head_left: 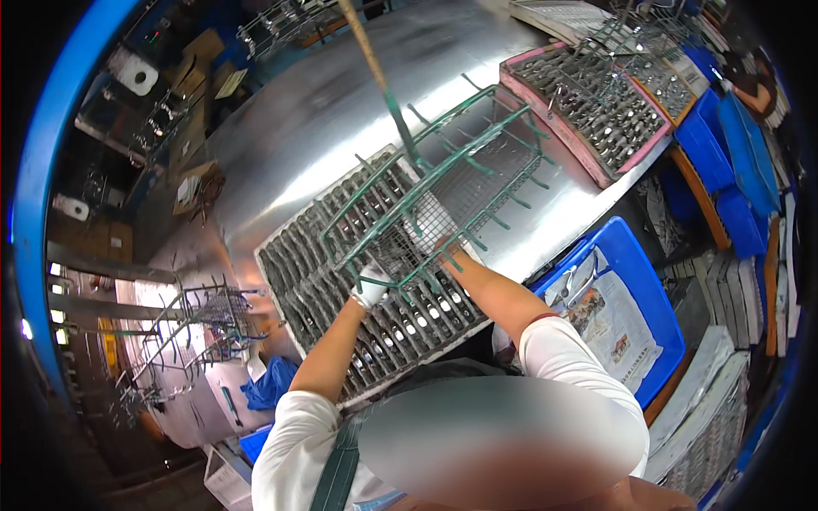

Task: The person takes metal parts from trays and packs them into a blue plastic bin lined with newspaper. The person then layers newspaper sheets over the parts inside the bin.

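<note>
Green wire rack (pixel 434 192) held tilted above the steel desk (pixel 324 111), hanging from a slanted pole (pixel 375 72) hooked in at its top. Directly under the rack lies a grey tray (pixel 400 328) packed with rows of small metal parts. Left hand (pixel 371 288), in a white glove, clenched on the rack's lower near corner. Right hand (pixel 450 249) reaches into the rack's near side; its fingers are hidden behind the wire mesh, so cannot tell whether they grip. Right of the rack, further back on the desk, a pink-rimmed tray (pixel 579 106) of similar parts. Below and right of the rack, off the desk edge, a blue bin (pixel 639 289) lined with newspaper.
</note>
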